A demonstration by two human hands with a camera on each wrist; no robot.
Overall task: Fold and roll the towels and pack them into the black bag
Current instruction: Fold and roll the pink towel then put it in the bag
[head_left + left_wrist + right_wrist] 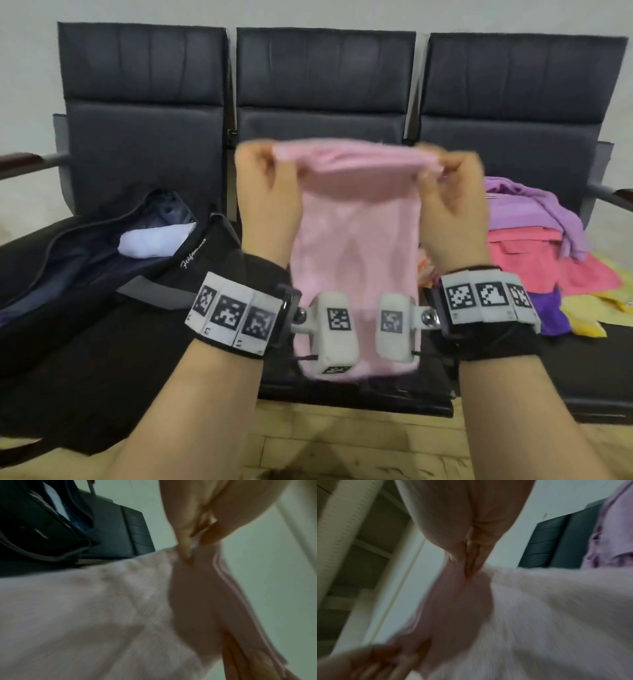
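Observation:
I hold a light pink towel (356, 240) up in the air in front of the middle seat, folded so it hangs as a narrow strip. My left hand (270, 171) pinches its top left corner and my right hand (445, 171) pinches the top right corner. Both wrist views are blurred; the left wrist view has the left hand's fingers (185, 545) pinching the pink towel (102, 615), and the right wrist view has the right hand's fingers (471, 561) pinching the towel (539, 615). The black bag (85, 274) lies open on the left seat with a white rolled towel (154, 240) inside.
A row of black seats (325, 85) stands against a pale wall. On the right seat lies a pile of towels: purple (534, 212), coral pink (548, 263) and yellow (603, 298). Metal armrests (30, 164) flank the row. Wooden floor (342, 445) shows below.

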